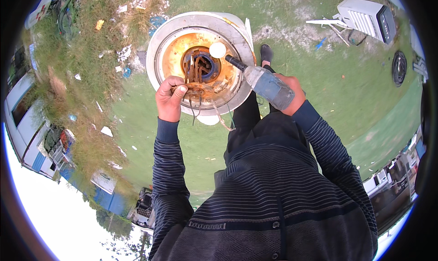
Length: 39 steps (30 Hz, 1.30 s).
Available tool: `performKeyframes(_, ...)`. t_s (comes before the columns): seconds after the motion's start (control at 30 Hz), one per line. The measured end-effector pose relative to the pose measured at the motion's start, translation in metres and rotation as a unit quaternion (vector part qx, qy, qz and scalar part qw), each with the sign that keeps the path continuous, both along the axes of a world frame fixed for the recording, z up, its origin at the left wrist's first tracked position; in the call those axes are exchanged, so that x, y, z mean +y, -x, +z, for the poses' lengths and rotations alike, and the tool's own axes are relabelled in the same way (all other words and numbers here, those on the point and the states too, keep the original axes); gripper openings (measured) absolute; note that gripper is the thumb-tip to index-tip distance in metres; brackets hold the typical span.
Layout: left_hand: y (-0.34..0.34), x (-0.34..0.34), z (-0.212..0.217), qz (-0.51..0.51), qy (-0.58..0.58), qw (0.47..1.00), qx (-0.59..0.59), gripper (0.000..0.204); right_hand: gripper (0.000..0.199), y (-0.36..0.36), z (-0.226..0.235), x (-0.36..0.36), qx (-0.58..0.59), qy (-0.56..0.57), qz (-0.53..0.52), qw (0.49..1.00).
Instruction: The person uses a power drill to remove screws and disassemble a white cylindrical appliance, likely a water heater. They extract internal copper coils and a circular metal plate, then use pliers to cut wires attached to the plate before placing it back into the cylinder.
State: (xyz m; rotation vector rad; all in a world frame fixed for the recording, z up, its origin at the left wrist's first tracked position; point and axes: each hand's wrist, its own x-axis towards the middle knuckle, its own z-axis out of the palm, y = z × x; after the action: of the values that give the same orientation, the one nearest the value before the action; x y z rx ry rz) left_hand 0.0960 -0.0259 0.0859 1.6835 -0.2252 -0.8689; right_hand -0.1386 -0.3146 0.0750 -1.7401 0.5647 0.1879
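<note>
A white cylindrical tank (200, 18) stands before me, its round top rust-stained around a dark central opening (211, 64). At that opening my left hand (170, 96) pinches the edge of a rusty round flange (197, 90) between thumb and fingers. Rusty bent rods (196, 70) run from the flange over the opening, and loose wires (221, 117) dangle from its near side. To the right, my right hand (293, 94) grips a clear bottle (270, 87) with a worn label. Its black neck (235, 62) points toward the tank, near a white round piece (217, 50); whether they join I cannot tell.
Green ground surrounds the tank. A person's dark shoe (266, 53) is just right of it. Farther right are a white boxy appliance (366, 19) and a coiled black hose or cable (399, 68). Grass and scattered litter (106, 131) lie to the left.
</note>
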Motion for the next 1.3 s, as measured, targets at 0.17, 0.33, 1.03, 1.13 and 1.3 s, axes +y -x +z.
performKeyframes(0.17,-0.004,-0.014,0.008,-0.018,-0.014,1.0,0.011,0.01,0.034,-0.006,0.007,0.007,0.019,0.046,0.036,0.998)
performKeyframes(0.33,0.003,-0.005,0.012,-0.02,-0.012,0.999,-0.027,0.01,0.035,-0.005,-0.002,0.012,0.015,0.026,0.019,0.999)
performKeyframes(1.03,0.026,-0.023,0.014,-0.037,-0.033,0.989,-0.142,0.013,0.03,-0.01,-0.009,0.012,0.026,0.019,0.021,0.999)
performKeyframes(1.13,0.014,-0.022,0.016,-0.049,-0.036,0.995,-0.082,0.015,0.03,-0.008,-0.011,0.01,0.0,0.036,0.029,0.999)
performKeyframes(1.3,0.004,-0.032,0.017,-0.03,-0.024,0.996,-0.084,0.013,0.031,-0.006,-0.015,0.018,-0.025,0.027,0.004,0.999)
